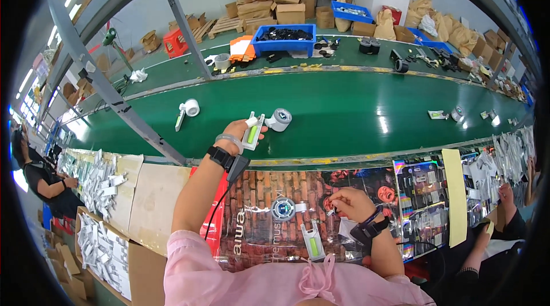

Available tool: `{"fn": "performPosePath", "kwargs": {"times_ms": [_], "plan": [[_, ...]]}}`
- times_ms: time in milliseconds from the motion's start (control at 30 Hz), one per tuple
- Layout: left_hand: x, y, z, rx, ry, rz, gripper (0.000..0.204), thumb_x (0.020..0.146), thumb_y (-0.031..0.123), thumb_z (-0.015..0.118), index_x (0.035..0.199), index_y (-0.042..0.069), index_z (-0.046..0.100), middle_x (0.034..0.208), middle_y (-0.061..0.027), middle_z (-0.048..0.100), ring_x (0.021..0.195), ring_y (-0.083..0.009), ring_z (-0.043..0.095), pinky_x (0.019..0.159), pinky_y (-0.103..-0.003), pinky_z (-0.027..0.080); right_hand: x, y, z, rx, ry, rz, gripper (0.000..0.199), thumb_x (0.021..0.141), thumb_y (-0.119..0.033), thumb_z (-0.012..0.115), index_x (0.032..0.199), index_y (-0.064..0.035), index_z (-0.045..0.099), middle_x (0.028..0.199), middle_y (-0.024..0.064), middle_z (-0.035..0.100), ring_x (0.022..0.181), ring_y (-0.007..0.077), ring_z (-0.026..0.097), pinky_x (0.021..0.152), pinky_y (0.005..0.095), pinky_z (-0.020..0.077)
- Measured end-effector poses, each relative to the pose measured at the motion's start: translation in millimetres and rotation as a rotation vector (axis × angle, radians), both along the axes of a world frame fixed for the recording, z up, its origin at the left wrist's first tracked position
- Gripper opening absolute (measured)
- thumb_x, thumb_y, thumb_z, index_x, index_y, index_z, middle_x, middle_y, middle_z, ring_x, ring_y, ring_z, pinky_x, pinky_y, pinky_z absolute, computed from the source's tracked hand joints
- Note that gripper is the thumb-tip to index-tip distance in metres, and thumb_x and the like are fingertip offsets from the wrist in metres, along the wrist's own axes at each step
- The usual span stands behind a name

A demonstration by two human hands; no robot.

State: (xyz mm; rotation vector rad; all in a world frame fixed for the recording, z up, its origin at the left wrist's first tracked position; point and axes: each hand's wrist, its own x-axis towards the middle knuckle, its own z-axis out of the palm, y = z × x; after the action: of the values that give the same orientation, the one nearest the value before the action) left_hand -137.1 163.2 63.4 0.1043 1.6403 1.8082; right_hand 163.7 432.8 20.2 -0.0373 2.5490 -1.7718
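Note:
My left hand point(236, 129) reaches out over the green conveyor belt and is closed on a white flat plastic piece point(252, 136) with a yellow-green strip. Right beside that piece is a round white device point(280, 119) with a dark face; I cannot tell whether the two are joined. My right hand point(353, 203) hovers over the bench, its fingers pinched together; whatever they hold, if anything, is too small to name. Left of it lies another round white device point(283, 210) with a short tab. A second white piece with a green strip point(313, 241) rests close to my body.
Other white devices sit on the belt point(344, 100), one further left point(189, 108). A blue bin of black parts point(285, 39) stands beyond it. A grey metal post point(114, 85) slants across the left. Piled white parts point(103, 186) lie at left. Co-workers sit either side.

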Motion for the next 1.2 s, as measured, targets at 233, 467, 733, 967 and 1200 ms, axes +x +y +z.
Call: {"fn": "performPosePath", "kwargs": {"times_ms": [233, 467, 733, 967, 1200], "plan": [[79, 35, 49, 0.060, -0.002, -0.118, 0.035, 0.094, 0.027, 0.052, 0.117, 0.000, 0.052, 0.100, -0.0148, 0.067, 0.067, -0.0148, 0.064, 0.051, -0.026, 0.053, 5, -5, 26, 0.162, 0.213, -0.047, 0.018, 0.086, -0.010, 0.061, 0.103, -0.0033, 0.062, 0.085, 0.0090, 0.059, 0.072, 0.0185, 0.061, 0.063, 0.0288, 0.0482], [172, 57, 66, 0.178, -0.066, -0.490, 0.034, 0.094, 0.027, 0.054, 0.114, -0.001, 0.052, 0.095, -0.0166, 0.067, 0.068, -0.0153, 0.066, 0.049, -0.025, 0.055, 2, -13, 73, 0.252, 0.591, -0.134, 0.051, 0.080, -0.009, 0.064, 0.128, -0.0025, 0.048, 0.126, 0.0176, 0.052, 0.117, 0.0331, 0.049, 0.100, 0.0397, 0.0380], [237, 51, 61, 0.120, -0.181, -0.559, 0.029, 0.096, 0.027, 0.052, 0.115, 0.005, 0.053, 0.095, -0.0124, 0.067, 0.068, -0.0107, 0.064, 0.052, -0.021, 0.053, 40, -13, 66, 0.014, 0.253, 0.124, 0.013, 0.088, -0.011, 0.056, 0.097, -0.0017, 0.060, 0.082, 0.0111, 0.064, 0.074, 0.0272, 0.063, 0.066, 0.0339, 0.0480], [264, 29, 10, 0.065, -0.169, -0.479, 0.029, 0.096, 0.024, 0.050, 0.118, 0.005, 0.051, 0.096, -0.0131, 0.067, 0.072, -0.0144, 0.066, 0.056, -0.026, 0.056, 55, -35, 51, 0.164, 0.367, -0.127, 0.022, 0.080, -0.006, 0.065, 0.102, -0.0050, 0.060, 0.088, 0.0115, 0.063, 0.076, 0.0268, 0.063, 0.065, 0.0337, 0.0497], [291, 18, -22, 0.224, -0.300, -0.247, 0.029, 0.098, 0.023, 0.047, 0.120, 0.004, 0.050, 0.104, -0.0125, 0.066, 0.073, -0.0140, 0.065, 0.059, -0.026, 0.056, 74, -59, 51, 0.337, 0.450, -0.221, 0.031, 0.079, 0.000, 0.067, 0.109, -0.0046, 0.064, 0.091, 0.0112, 0.061, 0.076, 0.0228, 0.061, 0.064, 0.0307, 0.0486]]}}
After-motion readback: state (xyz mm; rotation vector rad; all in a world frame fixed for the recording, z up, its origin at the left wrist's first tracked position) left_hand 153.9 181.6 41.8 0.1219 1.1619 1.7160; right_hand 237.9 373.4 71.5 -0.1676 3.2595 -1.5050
